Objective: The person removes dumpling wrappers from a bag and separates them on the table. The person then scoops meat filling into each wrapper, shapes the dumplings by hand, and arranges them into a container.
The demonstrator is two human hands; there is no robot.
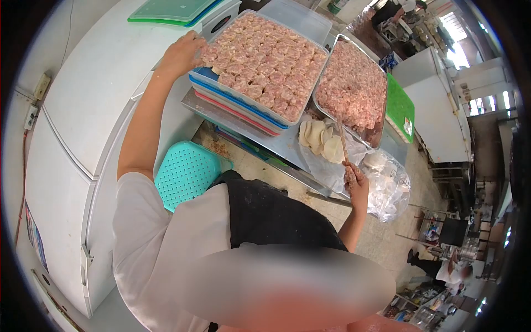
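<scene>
My left hand point(185, 52) is at the left corner of a clear plastic tray point(265, 110) filled with rows of open-topped meat dumplings point(265, 61). Its fingers are curled around a dumpling at the end of the rows; the fingertips are partly hidden. My right hand point(357, 182) grips a thin spatula stick point(343, 141), which points up toward a metal pan point(379, 133) of ground meat point(354, 83). Round dumpling wrappers point(321, 138) lie fanned out on plastic just left of the stick. Below them, a clear plastic bag point(387, 185) holds more pale wrappers.
Blue and red lidded containers point(238, 108) are stacked under the tray on a metal table point(285, 146). A white freezer point(88, 83) stands at left, a turquoise perforated stool point(185, 171) below. A green lid point(399, 105) lies beyond the pan. Another person point(451, 271) is at far right.
</scene>
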